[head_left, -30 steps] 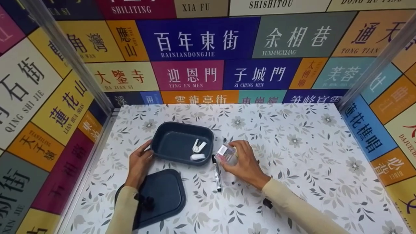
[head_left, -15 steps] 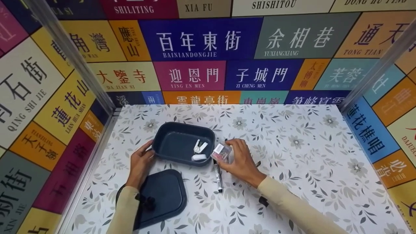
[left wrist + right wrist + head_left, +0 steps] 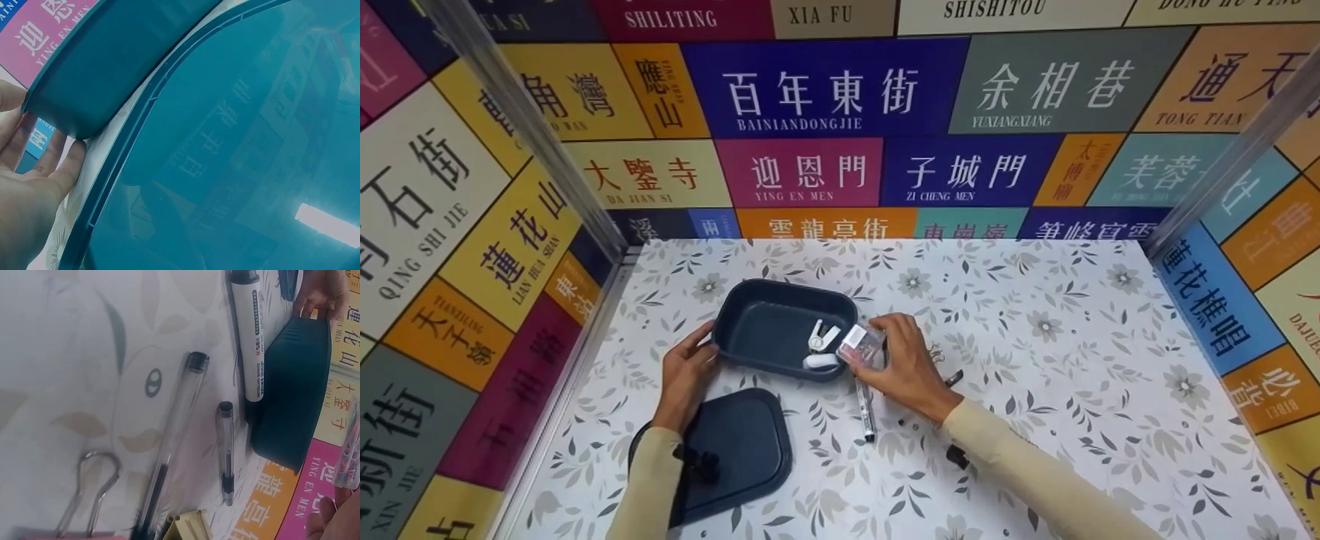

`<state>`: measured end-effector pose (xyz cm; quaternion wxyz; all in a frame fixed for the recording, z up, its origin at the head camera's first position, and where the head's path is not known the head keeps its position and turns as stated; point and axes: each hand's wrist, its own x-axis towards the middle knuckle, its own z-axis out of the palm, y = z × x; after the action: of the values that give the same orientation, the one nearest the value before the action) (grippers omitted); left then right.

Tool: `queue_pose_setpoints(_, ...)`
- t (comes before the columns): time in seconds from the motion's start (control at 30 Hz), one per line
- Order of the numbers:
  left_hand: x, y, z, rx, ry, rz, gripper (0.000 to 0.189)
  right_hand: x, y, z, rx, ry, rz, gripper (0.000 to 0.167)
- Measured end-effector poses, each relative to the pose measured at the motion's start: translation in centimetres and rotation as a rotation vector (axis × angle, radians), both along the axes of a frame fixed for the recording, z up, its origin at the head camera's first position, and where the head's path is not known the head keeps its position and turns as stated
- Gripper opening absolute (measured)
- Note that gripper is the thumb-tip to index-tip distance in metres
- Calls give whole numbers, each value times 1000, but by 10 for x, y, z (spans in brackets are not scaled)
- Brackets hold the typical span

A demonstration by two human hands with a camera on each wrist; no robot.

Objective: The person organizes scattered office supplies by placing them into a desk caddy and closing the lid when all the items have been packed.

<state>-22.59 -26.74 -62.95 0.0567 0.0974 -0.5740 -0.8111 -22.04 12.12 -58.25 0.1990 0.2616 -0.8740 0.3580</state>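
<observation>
My right hand (image 3: pixel 911 367) pinches a small clear plastic box (image 3: pixel 861 345) with pinkish pieces inside, which look like paper clips in the right wrist view. It overlaps the right rim of an uncovered dark blue lunch box (image 3: pixel 765 322). Inside that lunch box, at its right end, lie a white V-shaped gadget (image 3: pixel 823 335) and a white rounded piece (image 3: pixel 820 361). At the opposite end, my left hand (image 3: pixel 686 375) holds the lunch box, one digit at the rim and other fingertips (image 3: pixel 76 154) at the bottom edge. The dark blue lid (image 3: pixel 750 442) lies nearer me, partly beneath my left forearm.
A white marker (image 3: pixel 866 412) lies by the lunch box's right front corner. Under my right hand, the right wrist view shows two clear-barrelled pens, a longer pen (image 3: pixel 174 433) and a shorter pen (image 3: pixel 226 450), plus a binder clip (image 3: pixel 93 484) and a yellowish piece (image 3: pixel 188 526).
My right hand has moved left with the clear box, from beside the lunch box to over its right rim. My left hand stays at the left end.
</observation>
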Motion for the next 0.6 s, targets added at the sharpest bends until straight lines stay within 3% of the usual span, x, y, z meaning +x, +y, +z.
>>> queue_pose_setpoints(0.6, 0, 0, 0, 29, 19, -7, 48, -10, -18, -3, 30, -20, -4, 66)
